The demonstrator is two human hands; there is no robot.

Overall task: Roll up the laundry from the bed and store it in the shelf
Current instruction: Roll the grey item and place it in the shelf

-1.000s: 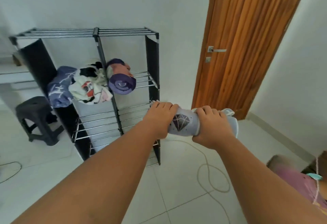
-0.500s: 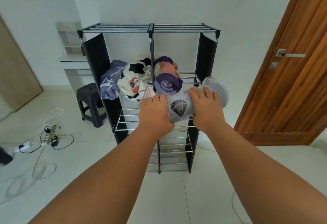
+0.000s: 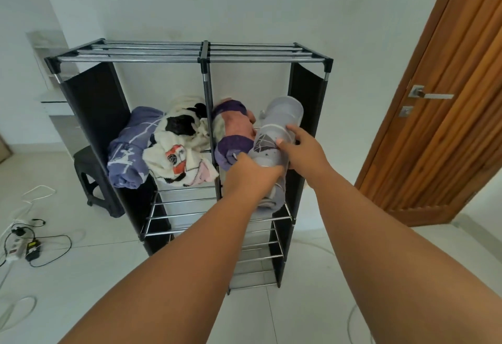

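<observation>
A black and metal shelf point(image 3: 309, 93) stands against the white wall. A rolled pale-grey garment with a diamond print point(image 3: 281, 123) lies lengthwise in its upper right compartment, beside a purple and pink roll point(image 3: 233, 129). My left hand point(image 3: 251, 176) grips the roll's near end. My right hand point(image 3: 301, 146) holds its right side, fingers over the print. In the upper left compartment sit a blue roll point(image 3: 127, 153) and a cream, black and red bundle point(image 3: 179, 150).
Bare wire racks point(image 3: 184, 208) fill the lower tiers. A dark stool point(image 3: 89, 175) stands left of the shelf. A power strip and cables point(image 3: 21, 246) lie on the floor at left. A wooden door point(image 3: 445, 99) is on the right.
I have stepped closer to the shelf. Both hands turned the grey roll from sideways to lengthwise and pushed it into the upper right compartment beside the purple roll.
</observation>
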